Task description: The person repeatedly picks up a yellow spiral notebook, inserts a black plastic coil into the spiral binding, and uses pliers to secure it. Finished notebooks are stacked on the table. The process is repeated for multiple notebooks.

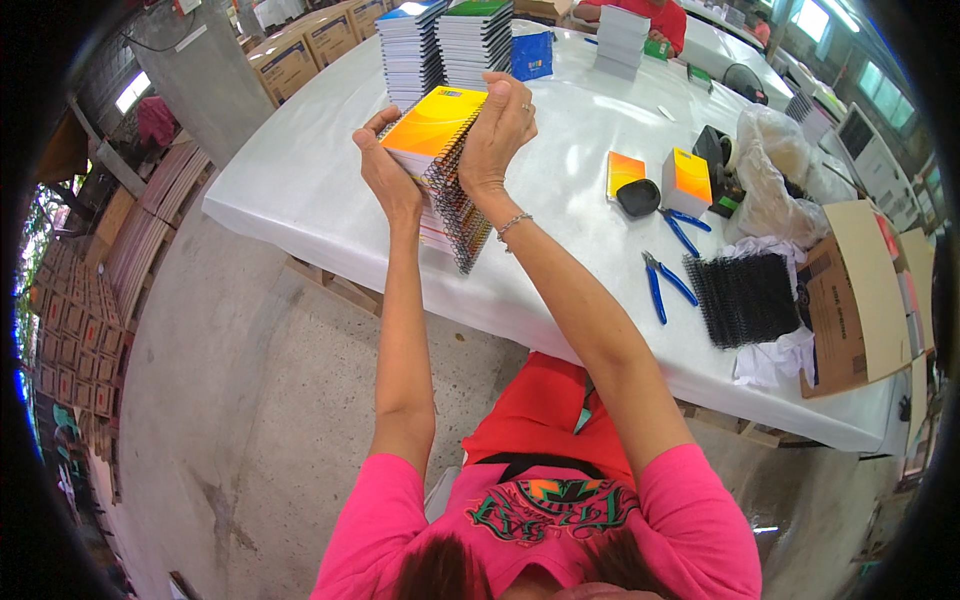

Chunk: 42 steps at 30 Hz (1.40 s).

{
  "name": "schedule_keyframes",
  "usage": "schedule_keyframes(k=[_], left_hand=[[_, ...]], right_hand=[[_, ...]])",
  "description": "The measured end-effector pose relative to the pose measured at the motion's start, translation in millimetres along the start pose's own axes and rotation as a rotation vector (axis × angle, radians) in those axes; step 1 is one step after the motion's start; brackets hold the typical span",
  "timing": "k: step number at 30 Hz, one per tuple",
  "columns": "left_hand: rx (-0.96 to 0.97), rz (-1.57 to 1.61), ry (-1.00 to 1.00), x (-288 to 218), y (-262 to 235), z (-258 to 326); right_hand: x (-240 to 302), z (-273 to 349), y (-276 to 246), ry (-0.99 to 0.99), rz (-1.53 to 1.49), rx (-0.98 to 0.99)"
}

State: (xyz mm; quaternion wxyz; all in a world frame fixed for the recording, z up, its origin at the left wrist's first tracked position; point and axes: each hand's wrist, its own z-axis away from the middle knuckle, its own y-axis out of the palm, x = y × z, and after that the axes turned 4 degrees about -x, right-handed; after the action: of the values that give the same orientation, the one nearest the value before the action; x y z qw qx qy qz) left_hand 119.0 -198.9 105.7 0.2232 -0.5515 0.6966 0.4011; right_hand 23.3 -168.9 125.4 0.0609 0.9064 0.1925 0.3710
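Observation:
A stack of spiral notebooks point(436, 120) with a yellow-orange cover on top stands at the near left part of the white table. My left hand point(388, 172) is pressed to the left side of the stack, its thumb and fingers round the edge. On the other side my right hand point(497, 135) presses against the coil-bound edge, fingers bent over the far corner. Black wire coils point(462, 215) run down the right side of the stack, below my right wrist. The lower left part of the stack is partly hidden by my left hand.
Behind rise two tall notebook stacks point(478, 45), next to a blue packet point(532, 56). On the right of the table point(560, 270) lie blue-handled cutters point(668, 285), black coils point(745, 295), an orange-yellow notepad block point(687, 182) and an open carton point(860, 295). A person in red point(665, 22) sits across.

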Motion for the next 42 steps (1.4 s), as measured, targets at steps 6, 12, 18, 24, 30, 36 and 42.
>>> schedule_keyframes(k=[6, 12, 18, 24, 30, 36, 42], left_hand=[[-0.005, 0.018, -0.036, -1, -2, -3], [-0.165, -0.075, 0.213, -22, -30, 0], [-0.124, -0.189, 0.653, -66, -41, 63], [0.144, -0.143, 0.562, -70, -30, 117], [0.436, -0.016, 0.15, -65, 10, 157], [0.604, -0.098, 0.204, -74, 49, 170], [0.819, -0.543, 0.535, -80, 71, 169]], right_hand=[[-3, -2, -3, -0.038, 0.014, -0.034], [-101, -48, -76, -0.215, 0.42, 0.049], [-206, -110, -188, -0.047, 1.253, 0.227], [-228, -166, -264, 0.542, 1.382, 0.085], [-226, -169, -318, 0.536, 1.155, 0.25], [-150, -138, -319, 0.02, 0.753, 0.22], [-21, -42, -309, 0.171, 0.384, 0.69]])
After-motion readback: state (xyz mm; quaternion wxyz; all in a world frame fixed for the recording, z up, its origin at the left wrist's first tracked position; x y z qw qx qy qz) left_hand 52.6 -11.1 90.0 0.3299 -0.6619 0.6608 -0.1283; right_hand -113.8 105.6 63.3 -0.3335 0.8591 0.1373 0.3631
